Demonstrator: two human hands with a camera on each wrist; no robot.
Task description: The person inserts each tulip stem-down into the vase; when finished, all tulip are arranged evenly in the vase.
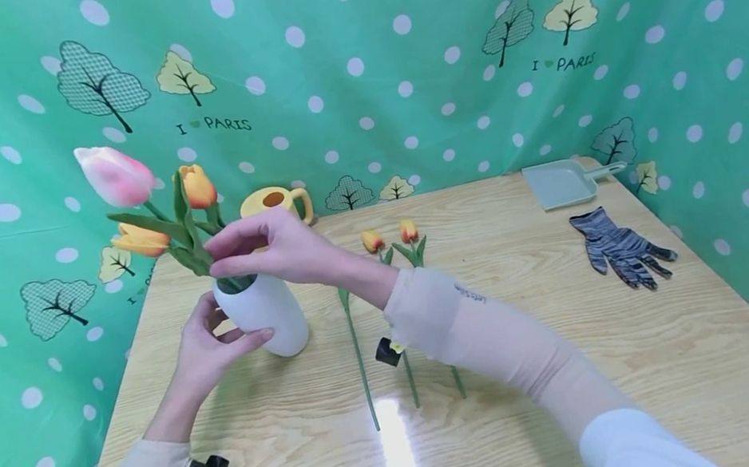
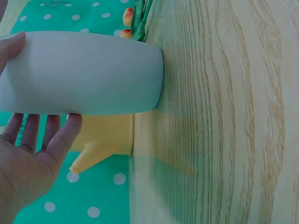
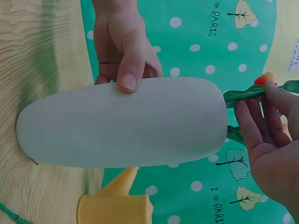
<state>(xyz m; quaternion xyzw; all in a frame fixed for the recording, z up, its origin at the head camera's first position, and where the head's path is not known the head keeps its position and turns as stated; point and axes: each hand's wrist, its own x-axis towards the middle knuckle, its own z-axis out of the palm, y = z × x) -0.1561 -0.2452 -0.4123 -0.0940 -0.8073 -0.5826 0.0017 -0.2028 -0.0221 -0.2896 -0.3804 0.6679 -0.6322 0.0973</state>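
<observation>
A white vase (image 1: 264,318) stands on the wooden table at the left, its base against the tabletop. My left hand (image 1: 211,345) holds its side, with the thumb (image 3: 130,77) on one face and the fingers (image 2: 63,133) around the other. Above the mouth, my right hand (image 1: 275,248) pinches a green tulip stem (image 3: 247,94) between thumb and fingers; which bloom it belongs to cannot be told. A pink tulip (image 1: 117,177) and two yellow-orange tulips (image 1: 198,185) lean out over the vase. The stems' lower ends are hidden inside.
Two orange tulips (image 1: 408,231) lie mid-table, partly under my right forearm, beside another stem (image 1: 360,357) whose bloom is hidden. A yellow watering can (image 1: 262,200) stands behind the vase. A grey-green dustpan (image 1: 559,183) and a striped glove (image 1: 617,250) lie at the right. Polka-dot cloth surrounds the table.
</observation>
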